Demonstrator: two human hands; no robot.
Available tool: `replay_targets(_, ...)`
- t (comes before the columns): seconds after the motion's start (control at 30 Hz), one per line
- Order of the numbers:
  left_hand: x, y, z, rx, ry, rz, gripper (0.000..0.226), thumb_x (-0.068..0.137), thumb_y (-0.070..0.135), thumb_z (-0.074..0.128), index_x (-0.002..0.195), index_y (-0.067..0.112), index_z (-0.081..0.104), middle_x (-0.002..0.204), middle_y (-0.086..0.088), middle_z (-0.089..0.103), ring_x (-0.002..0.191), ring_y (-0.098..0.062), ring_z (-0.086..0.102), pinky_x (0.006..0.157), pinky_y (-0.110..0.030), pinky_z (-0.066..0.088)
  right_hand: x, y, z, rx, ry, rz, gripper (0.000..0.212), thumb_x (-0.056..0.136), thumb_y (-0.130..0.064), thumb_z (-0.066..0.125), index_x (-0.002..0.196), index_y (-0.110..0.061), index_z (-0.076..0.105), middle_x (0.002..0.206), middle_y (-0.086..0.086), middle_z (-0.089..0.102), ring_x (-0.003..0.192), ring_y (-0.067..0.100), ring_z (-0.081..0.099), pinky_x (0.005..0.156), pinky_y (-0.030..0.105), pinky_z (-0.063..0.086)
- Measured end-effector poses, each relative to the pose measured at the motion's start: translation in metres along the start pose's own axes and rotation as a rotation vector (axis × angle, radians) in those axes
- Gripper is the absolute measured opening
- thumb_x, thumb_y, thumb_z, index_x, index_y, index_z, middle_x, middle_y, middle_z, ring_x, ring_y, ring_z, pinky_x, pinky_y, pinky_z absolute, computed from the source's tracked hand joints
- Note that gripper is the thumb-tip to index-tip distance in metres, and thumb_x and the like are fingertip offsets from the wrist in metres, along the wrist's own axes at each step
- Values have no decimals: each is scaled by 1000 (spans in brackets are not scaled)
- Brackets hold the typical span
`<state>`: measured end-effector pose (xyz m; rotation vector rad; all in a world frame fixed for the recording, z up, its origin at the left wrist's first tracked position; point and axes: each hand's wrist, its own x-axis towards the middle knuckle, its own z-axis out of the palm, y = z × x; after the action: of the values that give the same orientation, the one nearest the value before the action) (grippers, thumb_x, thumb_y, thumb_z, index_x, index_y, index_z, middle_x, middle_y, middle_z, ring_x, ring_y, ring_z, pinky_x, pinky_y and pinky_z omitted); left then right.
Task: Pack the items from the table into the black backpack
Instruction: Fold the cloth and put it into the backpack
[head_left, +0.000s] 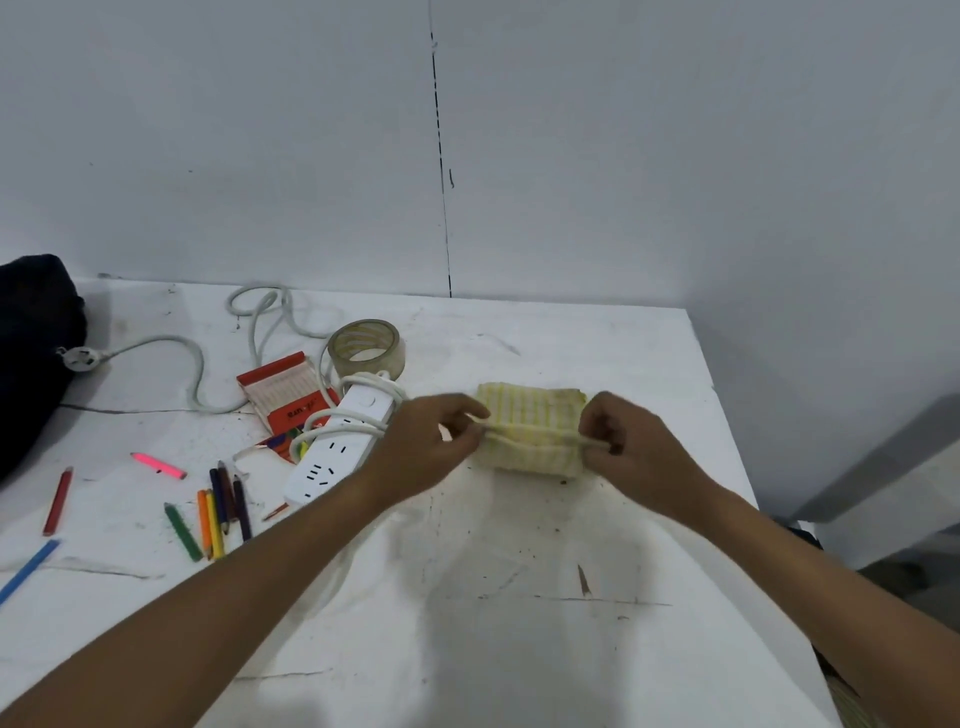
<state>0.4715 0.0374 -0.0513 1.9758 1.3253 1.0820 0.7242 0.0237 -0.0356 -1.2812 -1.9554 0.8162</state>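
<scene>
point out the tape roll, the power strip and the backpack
tape roll (365, 347): head view, on its near outer wall.
power strip (332, 457): head view, on the white socket face.
backpack (31, 353): head view, on the dark fabric at the table's left edge.

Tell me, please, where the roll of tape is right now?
In the head view, the roll of tape stands left of centre, just behind the power strip.

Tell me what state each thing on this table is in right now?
Cloth: folded, pinched at both ends.
Left hand: pinching the cloth.
Right hand: pinching the cloth.
Power strip: unplugged, cord partly wrapped round it.
Pencil box: open.
Pencils: loose on the table.
Backpack: at the table's left edge.
</scene>
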Motion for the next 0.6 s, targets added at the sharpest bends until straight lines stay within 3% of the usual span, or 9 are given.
replay_targets(0.07,23,-2,1,2,13,-82,16,77,24,63,86,15,72,61,3,67,54,-10,58,53,-15,42,21,2,-5,73,49,91,18,76,5,57,78,-13,52,68,-1,50,59,12,44,56,29,40)
replay_targets(0.2,65,-22,10,-31,19,-260,6,84,14,69,78,16,69,50,2,60,48,-15,56,55,-27,47,65,20,-9,239,98,313,14,82,5,56,87,-8,55,67,5,54,63,23,51,62,40,50)
replay_targets(0.3,83,-36,20,32,9,-301,7,84,14,69,78,13,70,53,6,61,50,-11,58,61,-26,46,88,37,-6,205,110,390,15,82,2,55,91,-9,57,69,7,58,61,21,53,57,33,50)
replay_targets(0.43,93,-52,34,198,-2,-303,9,85,17,67,82,13,74,72,2,67,63,-2,55,67,-21,41,105,53,8,33,135,380,17,79,2,54,86,-13,59,72,3,58,60,14,50,53,22,39)
replay_targets(0.53,92,-51,43,320,51,-287,11,86,18,65,93,14,72,85,-3,66,82,-17,59,72,-28,45,107,57,20,-314,167,273,17,80,-2,53,92,-11,61,89,6,60,82,22,55,64,28,45)
replay_targets(0.6,90,-46,46,411,143,-144,19,86,16,63,103,13,69,97,-6,64,96,-24,57,76,-33,48,104,55,28,-552,258,102,23,80,-5,50,98,-7,64,97,10,62,91,30,56,68,36,48)
